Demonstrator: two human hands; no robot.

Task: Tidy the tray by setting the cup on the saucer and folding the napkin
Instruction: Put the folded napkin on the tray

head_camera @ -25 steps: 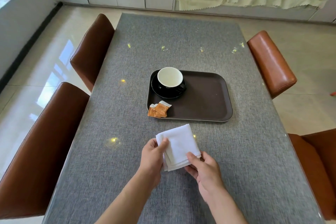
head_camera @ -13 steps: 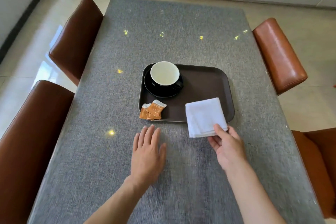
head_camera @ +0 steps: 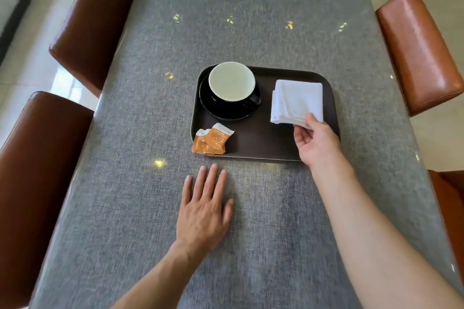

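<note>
A dark brown tray [head_camera: 263,143] lies on the grey table. At its left end a black cup with a white inside [head_camera: 232,81] stands on a black saucer [head_camera: 226,111]. The white napkin [head_camera: 297,100], folded into a square, lies on the tray's right half. My right hand [head_camera: 317,142] pinches the napkin's near right corner between thumb and fingers. My left hand [head_camera: 204,206] rests flat on the table in front of the tray, fingers apart, holding nothing.
Three orange sachets [head_camera: 212,139] lie at the tray's near left corner. Brown leather chairs stand along the table: two on the left [head_camera: 93,10] [head_camera: 37,165], one at the right [head_camera: 419,50], another at the near right edge [head_camera: 449,198].
My right hand carried the folded napkin from the table in front of me onto the tray's right half. My left hand let go of it and settled flat on the table.
</note>
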